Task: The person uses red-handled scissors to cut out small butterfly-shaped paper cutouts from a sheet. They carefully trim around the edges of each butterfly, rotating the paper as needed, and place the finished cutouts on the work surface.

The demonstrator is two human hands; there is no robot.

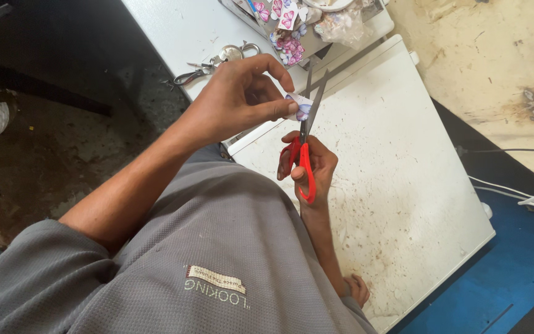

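Carefully snipping: right hand [309,166] is gripping red scissors [304,148]; left hand [242,99] is pinching a paper cutout [300,106].
Blades are gaping close to fingertips [292,108]; a slip may nick them.

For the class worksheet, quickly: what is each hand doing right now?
Left hand: closed, pinching a small printed paper cutout.
Right hand: closed on red-handled scissors, blades open at the cutout.

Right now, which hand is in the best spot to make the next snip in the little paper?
Probably the right hand: it holds the red scissors, blades open around the paper piece. The left hand only pinches the paper.
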